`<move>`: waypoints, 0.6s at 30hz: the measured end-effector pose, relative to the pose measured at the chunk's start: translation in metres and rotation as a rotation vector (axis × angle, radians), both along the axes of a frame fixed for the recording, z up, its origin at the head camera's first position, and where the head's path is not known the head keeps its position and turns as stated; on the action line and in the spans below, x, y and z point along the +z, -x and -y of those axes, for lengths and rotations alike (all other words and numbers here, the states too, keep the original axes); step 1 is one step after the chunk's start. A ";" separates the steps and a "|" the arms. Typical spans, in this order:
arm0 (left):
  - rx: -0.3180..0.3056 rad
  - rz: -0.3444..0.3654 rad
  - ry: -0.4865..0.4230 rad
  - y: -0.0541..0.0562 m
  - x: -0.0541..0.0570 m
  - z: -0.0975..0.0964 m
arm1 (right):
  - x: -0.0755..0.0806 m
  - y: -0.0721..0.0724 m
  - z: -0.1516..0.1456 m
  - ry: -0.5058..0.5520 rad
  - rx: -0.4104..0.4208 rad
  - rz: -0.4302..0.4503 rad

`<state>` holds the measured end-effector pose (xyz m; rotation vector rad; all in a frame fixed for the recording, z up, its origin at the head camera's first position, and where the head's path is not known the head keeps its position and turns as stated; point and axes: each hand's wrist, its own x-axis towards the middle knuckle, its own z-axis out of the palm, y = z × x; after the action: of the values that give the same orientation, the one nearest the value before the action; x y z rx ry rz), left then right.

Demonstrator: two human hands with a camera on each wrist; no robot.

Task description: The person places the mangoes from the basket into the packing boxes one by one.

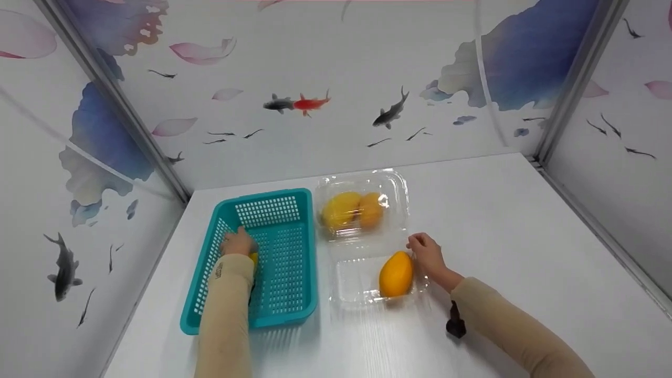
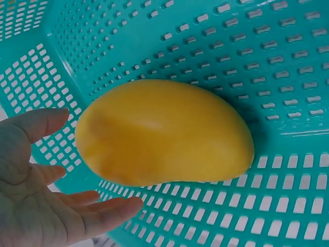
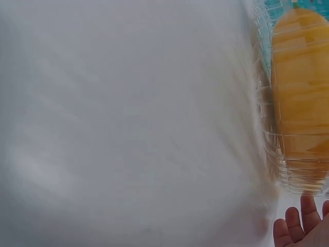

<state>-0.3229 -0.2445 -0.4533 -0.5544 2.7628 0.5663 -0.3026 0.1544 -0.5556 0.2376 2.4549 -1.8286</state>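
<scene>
Inside the teal plastic basket point(image 1: 313, 252) is my left hand point(image 1: 239, 242), its fingers spread beside a yellow mango point(image 2: 164, 134). In the left wrist view a gap shows between the thumb and that mango, which lies against the basket's holed wall. A clear plastic clamshell box point(image 1: 357, 281) lies unfolded to the basket's right. One orange-yellow mango point(image 1: 396, 274) rests in its near half. At the right edge of this half is my right hand point(image 1: 428, 254), fingers extended in the right wrist view, one fingertip at the box's rim; firm contact is unclear.
Two more mangoes, a yellow one point(image 1: 340, 210) and an orange one point(image 1: 370, 211), show through the box's far half. Everything stands on a white table point(image 1: 504, 231), with printed panels point(image 1: 341, 142) around its back and sides.
</scene>
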 end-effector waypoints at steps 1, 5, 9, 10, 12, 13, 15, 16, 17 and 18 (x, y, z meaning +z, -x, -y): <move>0.003 0.007 -0.018 0.001 -0.002 0.001 | 0.000 0.000 0.000 -0.006 -0.004 0.001; 0.010 0.028 -0.024 0.002 -0.008 0.004 | -0.001 0.001 0.000 -0.016 -0.003 -0.016; 0.002 0.014 0.023 0.002 -0.017 0.006 | -0.002 0.002 0.001 -0.011 -0.004 -0.016; -0.007 0.005 0.044 0.002 -0.019 0.007 | -0.002 0.002 0.001 -0.010 -0.008 -0.013; -0.023 -0.013 0.068 0.002 -0.023 0.006 | -0.001 0.001 0.000 -0.004 -0.010 -0.009; -0.031 -0.019 0.076 0.003 -0.024 0.007 | -0.001 0.001 0.000 -0.006 -0.009 -0.011; -0.049 -0.031 0.084 0.002 -0.025 0.007 | 0.000 0.001 0.000 -0.009 -0.012 -0.012; -0.056 -0.036 0.082 0.002 -0.025 0.006 | 0.000 0.000 -0.001 -0.008 -0.017 -0.012; -0.055 -0.033 0.069 0.001 -0.026 0.006 | 0.000 0.000 -0.001 -0.007 -0.017 -0.010; -0.054 -0.029 0.059 0.001 -0.026 0.006 | 0.000 0.000 -0.002 -0.007 -0.018 -0.007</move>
<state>-0.3236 -0.2502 -0.4794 -0.4863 2.8209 0.4857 -0.3024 0.1561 -0.5560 0.2549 2.4722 -1.8315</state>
